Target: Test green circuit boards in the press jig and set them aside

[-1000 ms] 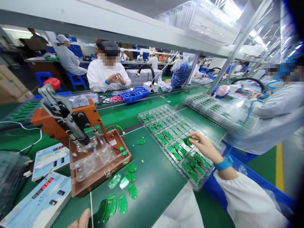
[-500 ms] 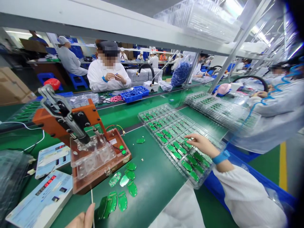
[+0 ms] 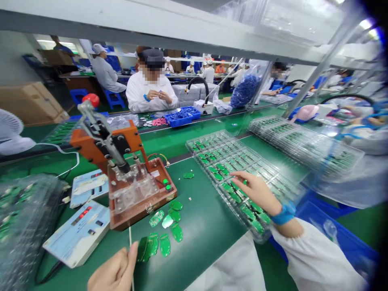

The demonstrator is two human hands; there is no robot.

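Reading the bench from the far left, I log a pile of clear trays (image 3: 27, 218) loaded with green boards, then a digital meter box (image 3: 80, 234) with a red readout, just beside an orange-and-acrylic test fixture (image 3: 142, 202) fitted with a toggle clamp. Below the fixture, the left grip (image 3: 113, 270) is pressed together, pinching a thin white rod (image 3: 130, 246) almost upright. Near its tip, loose green circuit boards (image 3: 163, 238) lie flat on the green tabletop (image 3: 209, 226), some overlapping. Further right, a clear blister tray (image 3: 212, 155) holds more boards in its pockets. The right grip (image 3: 257, 192) is spread above it, its fingers at the pockets, and I cannot confirm that anything is pinched. Beyond sits a second stack of loaded trays (image 3: 306, 147).

Risks, in my judgement: the rod's tip could scratch a board if it dips among the loose ones. Overlapping boards could slide and chip at their edges. The tray's near corner appears to overhang the tabletop edge, so heavy hand pressure could tip it and spill boards.
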